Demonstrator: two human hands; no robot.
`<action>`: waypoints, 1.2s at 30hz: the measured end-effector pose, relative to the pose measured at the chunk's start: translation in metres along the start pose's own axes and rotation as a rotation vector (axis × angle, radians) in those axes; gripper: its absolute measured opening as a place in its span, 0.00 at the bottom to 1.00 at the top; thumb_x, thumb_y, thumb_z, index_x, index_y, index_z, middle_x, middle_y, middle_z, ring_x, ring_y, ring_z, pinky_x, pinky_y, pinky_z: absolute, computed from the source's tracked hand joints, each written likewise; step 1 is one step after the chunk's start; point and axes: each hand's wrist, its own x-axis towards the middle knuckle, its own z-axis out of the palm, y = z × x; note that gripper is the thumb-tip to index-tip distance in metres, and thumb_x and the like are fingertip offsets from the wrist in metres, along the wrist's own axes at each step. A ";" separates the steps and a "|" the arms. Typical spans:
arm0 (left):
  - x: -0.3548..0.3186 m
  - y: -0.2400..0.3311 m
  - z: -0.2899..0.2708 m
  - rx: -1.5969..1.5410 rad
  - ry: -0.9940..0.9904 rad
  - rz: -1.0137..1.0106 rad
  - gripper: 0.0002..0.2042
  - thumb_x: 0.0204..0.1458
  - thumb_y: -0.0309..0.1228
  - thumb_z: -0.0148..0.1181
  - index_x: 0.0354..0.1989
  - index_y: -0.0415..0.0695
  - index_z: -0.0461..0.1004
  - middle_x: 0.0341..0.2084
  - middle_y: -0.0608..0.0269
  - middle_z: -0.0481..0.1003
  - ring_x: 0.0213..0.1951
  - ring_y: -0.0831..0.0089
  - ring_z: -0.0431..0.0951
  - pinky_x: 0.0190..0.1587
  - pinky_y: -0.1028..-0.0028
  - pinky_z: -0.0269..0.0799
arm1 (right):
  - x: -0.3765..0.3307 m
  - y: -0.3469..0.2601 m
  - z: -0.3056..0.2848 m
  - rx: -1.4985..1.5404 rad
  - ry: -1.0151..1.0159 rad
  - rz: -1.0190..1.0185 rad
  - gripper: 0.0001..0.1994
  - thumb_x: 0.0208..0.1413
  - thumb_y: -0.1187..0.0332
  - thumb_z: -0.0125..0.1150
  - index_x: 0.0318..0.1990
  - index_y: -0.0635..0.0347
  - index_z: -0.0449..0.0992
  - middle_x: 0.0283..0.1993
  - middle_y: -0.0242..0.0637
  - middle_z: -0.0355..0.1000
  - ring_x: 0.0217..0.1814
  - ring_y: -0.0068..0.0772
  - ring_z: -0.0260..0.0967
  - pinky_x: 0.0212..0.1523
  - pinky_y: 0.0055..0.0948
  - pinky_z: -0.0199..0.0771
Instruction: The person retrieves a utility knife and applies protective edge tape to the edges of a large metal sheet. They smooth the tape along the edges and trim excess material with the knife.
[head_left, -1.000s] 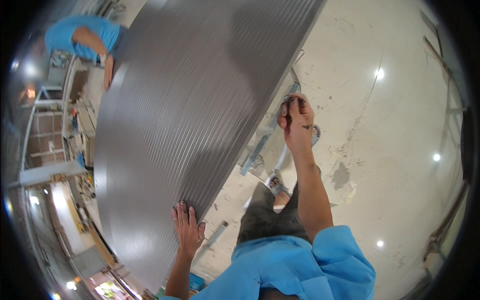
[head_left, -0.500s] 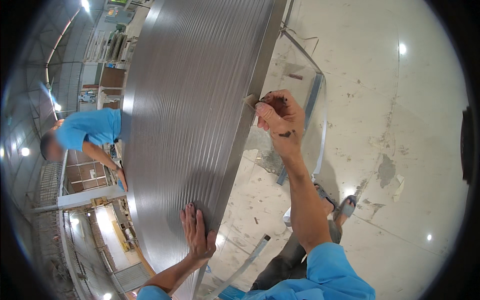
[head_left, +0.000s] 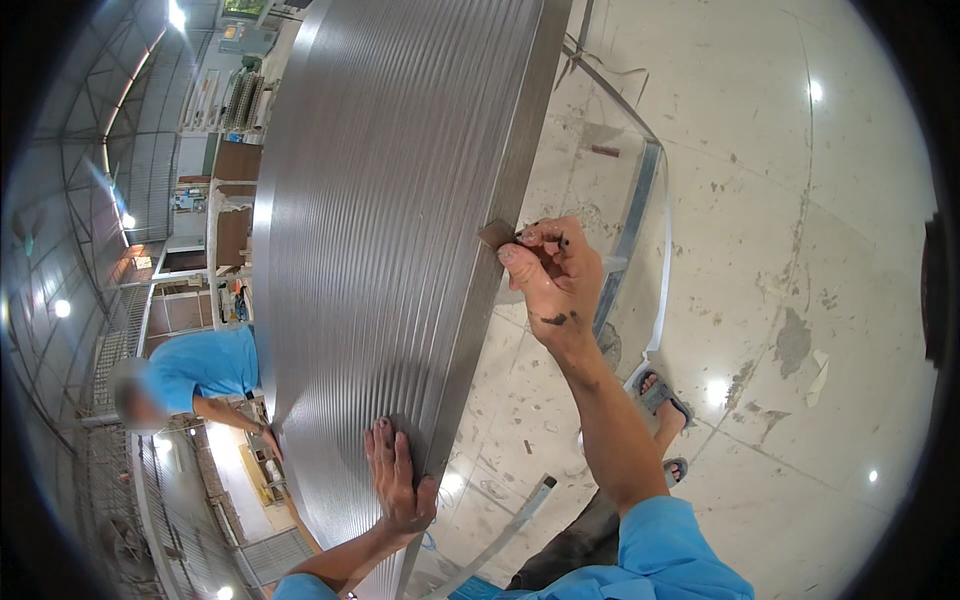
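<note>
A long grey-brown panel (head_left: 370,180) with fine ridges stretches away in front of me. My left hand (head_left: 402,480) lies on its ridged face near the right edge, fingers stretched out and holding nothing. At the panel's smooth right edge (head_left: 490,255), my right hand (head_left: 555,285) pinches a small flat grey-brown piece (head_left: 494,236) between thumb and fingers. That piece touches the corner where the face meets the edge; its exact kind is unclear. Dark smudges mark my right fingers and the base of the thumb.
A co-worker in a blue shirt (head_left: 205,368) leans at the panel's left side, one hand at its edge. Metal frame bars (head_left: 632,215) stand below the panel on the right, with a pale strip (head_left: 664,290) beside them. Shelving (head_left: 225,190) is at far left.
My right hand has slid toward me along the panel's edge with the small piece. The left hand stays on the face. The co-worker has moved nearer along the left side.
</note>
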 end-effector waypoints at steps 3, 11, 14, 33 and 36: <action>0.000 -0.001 0.001 -0.007 0.002 -0.003 0.33 0.64 0.43 0.39 0.73 0.35 0.48 0.69 0.25 0.50 0.71 0.31 0.48 0.68 0.32 0.39 | -0.001 -0.001 0.001 0.066 -0.011 0.040 0.13 0.58 0.68 0.68 0.38 0.66 0.70 0.28 0.35 0.73 0.28 0.19 0.68 0.28 0.22 0.68; 0.001 -0.001 0.002 0.001 0.012 0.002 0.33 0.63 0.42 0.39 0.75 0.39 0.45 0.68 0.26 0.51 0.71 0.32 0.49 0.67 0.31 0.39 | 0.006 0.001 0.002 0.037 0.052 0.044 0.12 0.58 0.69 0.67 0.37 0.66 0.70 0.27 0.34 0.72 0.26 0.18 0.66 0.26 0.21 0.67; 0.002 0.000 0.001 0.011 0.008 -0.005 0.33 0.64 0.42 0.38 0.74 0.37 0.47 0.68 0.26 0.51 0.71 0.31 0.49 0.67 0.31 0.39 | -0.004 0.003 0.004 -0.020 0.031 -0.013 0.11 0.58 0.69 0.67 0.37 0.66 0.70 0.28 0.35 0.73 0.27 0.19 0.68 0.28 0.21 0.69; -0.002 -0.003 0.002 -0.002 0.001 -0.024 0.33 0.63 0.43 0.37 0.73 0.35 0.49 0.67 0.23 0.51 0.70 0.29 0.49 0.68 0.31 0.38 | -0.004 0.005 0.008 -0.069 0.080 -0.074 0.11 0.58 0.71 0.68 0.38 0.67 0.71 0.31 0.41 0.77 0.32 0.24 0.76 0.35 0.24 0.75; -0.002 -0.002 0.002 -0.006 0.004 -0.025 0.32 0.63 0.42 0.37 0.73 0.35 0.49 0.67 0.23 0.51 0.70 0.29 0.49 0.68 0.32 0.39 | -0.010 0.011 0.006 -0.049 0.089 -0.083 0.11 0.57 0.71 0.68 0.38 0.66 0.71 0.30 0.41 0.77 0.32 0.24 0.76 0.34 0.23 0.75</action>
